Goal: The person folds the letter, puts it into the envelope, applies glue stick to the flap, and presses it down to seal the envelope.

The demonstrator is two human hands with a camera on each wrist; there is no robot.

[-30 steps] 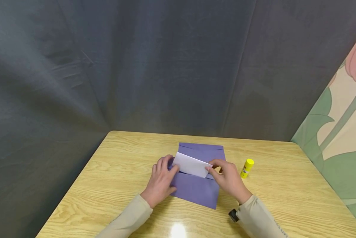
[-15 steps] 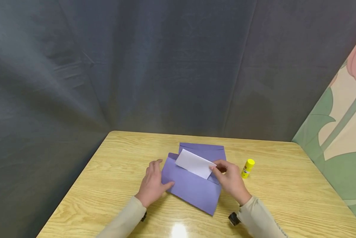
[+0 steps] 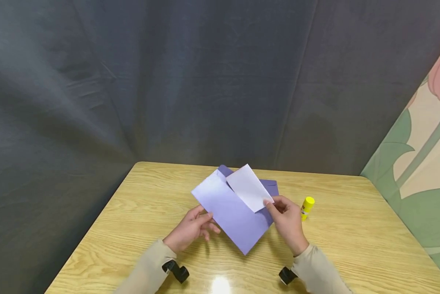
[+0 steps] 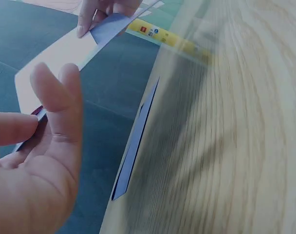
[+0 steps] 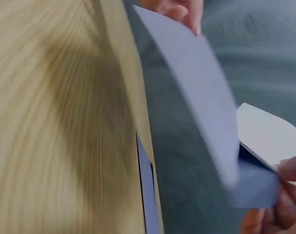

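Note:
A purple envelope (image 3: 228,212) is held tilted above the table, its flap side toward the back. My left hand (image 3: 192,228) pinches its lower left edge between thumb and fingers, the other fingers spread beneath. A folded white paper (image 3: 249,188) sticks up out of the envelope's opening; its lower part is hidden inside. With thumb and fingers my right hand (image 3: 287,220) pinches the paper's right corner along with the envelope's flap side. In the right wrist view the envelope (image 5: 196,83) is bowed, and the white paper (image 5: 269,134) shows beside the right thumb.
A second purple envelope (image 3: 271,186) lies flat on the wooden table (image 3: 150,196) behind the held one, partly covered. A yellow glue stick (image 3: 307,207) stands to the right of the right hand. A dark curtain (image 3: 205,81) hangs beyond the table's back edge.
The envelope has been lifted off the table and turned clockwise, with the white paper in its opening. My left hand let go of the left side, then took hold of the lower left edge.

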